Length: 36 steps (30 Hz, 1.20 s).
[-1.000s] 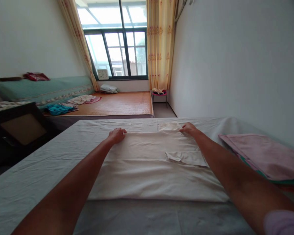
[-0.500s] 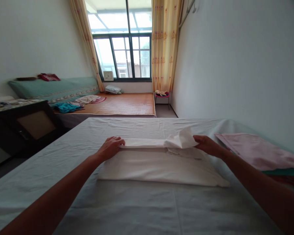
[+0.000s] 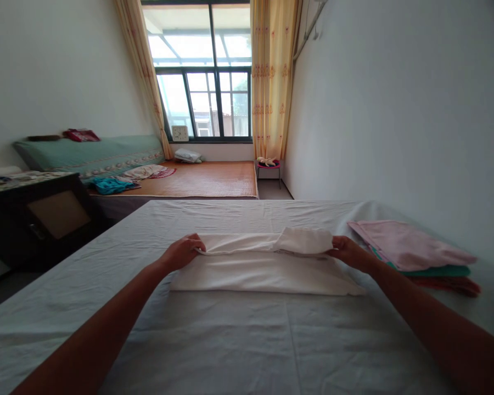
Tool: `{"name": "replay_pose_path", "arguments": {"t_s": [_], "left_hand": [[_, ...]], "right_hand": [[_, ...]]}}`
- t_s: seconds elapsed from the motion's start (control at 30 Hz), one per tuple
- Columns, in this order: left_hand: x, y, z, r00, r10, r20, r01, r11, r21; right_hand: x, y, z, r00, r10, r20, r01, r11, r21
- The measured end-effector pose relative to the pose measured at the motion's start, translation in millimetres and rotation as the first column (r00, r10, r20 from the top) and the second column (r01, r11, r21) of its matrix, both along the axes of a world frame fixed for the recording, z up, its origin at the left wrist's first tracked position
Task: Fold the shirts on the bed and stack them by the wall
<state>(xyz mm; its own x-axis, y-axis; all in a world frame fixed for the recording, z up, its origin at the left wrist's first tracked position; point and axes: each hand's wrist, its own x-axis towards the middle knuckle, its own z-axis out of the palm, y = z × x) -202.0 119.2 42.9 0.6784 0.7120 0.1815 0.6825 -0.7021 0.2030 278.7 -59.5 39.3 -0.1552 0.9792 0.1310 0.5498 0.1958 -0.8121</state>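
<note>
A white shirt (image 3: pixel 267 277), folded into a flat, wide shape, lies on the pale sheet in front of me. Its far part is turned over towards me as a strip, with a loose cuff- or collar-like flap (image 3: pixel 307 240) at the right end. My left hand (image 3: pixel 185 249) pinches the left end of that strip between thumb and fingers. At the opposite end, my right hand (image 3: pixel 349 253) is closed on the edge of the flap. The fingertips of my right hand are partly hidden by the cloth.
A pale sheet (image 3: pixel 230 340) covers the surface under the shirt. Folded clothes, pink (image 3: pixel 415 244) on top, are stacked at the right near the wall. Beyond stand a mat-covered bed (image 3: pixel 214 178), a dark cabinet (image 3: pixel 53 211) and a small stool (image 3: pixel 268 165).
The raised flap at the right has come down flatter onto the folded strip. Both hands keep their hold on the strip's ends. The view has shifted slightly.
</note>
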Motion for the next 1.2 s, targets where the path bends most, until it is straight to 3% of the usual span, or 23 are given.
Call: {"name": "replay_pose_path", "arguments": {"t_s": [0.1,0.2,0.3,0.37,0.5,0.6,0.7,0.8,0.9,1.0,1.07,1.1,1.17,1.2], "left_hand": [[0.2,-5.7,3.6,0.999,-0.013,-0.032,0.01,0.997,-0.071],[24.6,-15.7,12.8,0.997,-0.08,0.022,0.08,0.996,-0.029],[77.9,-33.5,13.8,0.967,-0.236,0.093,0.243,0.968,-0.068],[121.5,-47.5,6.0,0.945,-0.296,0.141,0.31,0.946,-0.093],[195.4,-67.0,-18.0,0.924,-0.282,0.259,0.33,0.93,-0.164],[223.9,-69.6,-29.2,0.915,-0.183,0.36,0.273,0.937,-0.218],[232.9,-66.3,-33.5,0.902,0.003,0.432,0.108,0.967,-0.233],[233.6,-62.9,-36.2,0.901,0.138,0.411,-0.024,0.962,-0.271],[232.6,-62.6,-37.0,0.908,0.15,0.392,-0.04,0.961,-0.275],[231.1,-68.2,-34.2,0.909,0.106,0.402,-0.035,0.983,-0.181],[230.2,-75.4,-32.3,0.913,-0.001,0.409,0.014,0.999,-0.029],[229.9,-79.6,-32.1,0.915,-0.082,0.396,0.067,0.996,0.05],[229.5,-87.5,-33.9,0.916,-0.242,0.319,0.21,0.969,0.132],[229.0,-90.4,-35.7,0.916,-0.3,0.268,0.277,0.953,0.122]], "right_hand": [[3.0,-13.2,-1.0,0.987,0.114,0.115,-0.112,0.993,-0.023],[-2.2,-21.2,1.9,0.966,0.13,0.223,-0.136,0.991,0.012],[-8.8,-21.8,3.8,0.95,0.177,0.259,-0.198,0.978,0.06],[-10.7,-20.8,3.7,0.941,0.222,0.254,-0.247,0.967,0.068],[-7.0,-21.3,4.4,0.945,0.261,0.197,-0.273,0.961,0.039],[-2.2,-20.7,2.9,0.986,0.147,0.075,-0.142,0.988,-0.066],[0.4,-14.5,-8.0,0.986,-0.149,-0.074,0.137,0.98,-0.145],[1.8,-5.3,-27.0,0.906,-0.421,-0.044,0.412,0.902,-0.131],[5.8,0.8,-40.5,0.821,-0.564,0.089,0.566,0.825,0.009],[9.5,2.0,-38.3,0.735,-0.67,0.104,0.64,0.736,0.219],[5.7,0.9,-31.3,0.723,-0.683,0.1,0.607,0.698,0.38],[0.8,0.0,-28.2,0.752,-0.645,0.134,0.534,0.715,0.451],[-13.6,-2.1,-26.3,0.832,-0.469,0.296,0.282,0.817,0.504],[-21.6,-3.5,-27.8,0.849,-0.354,0.391,0.149,0.872,0.466]]}}
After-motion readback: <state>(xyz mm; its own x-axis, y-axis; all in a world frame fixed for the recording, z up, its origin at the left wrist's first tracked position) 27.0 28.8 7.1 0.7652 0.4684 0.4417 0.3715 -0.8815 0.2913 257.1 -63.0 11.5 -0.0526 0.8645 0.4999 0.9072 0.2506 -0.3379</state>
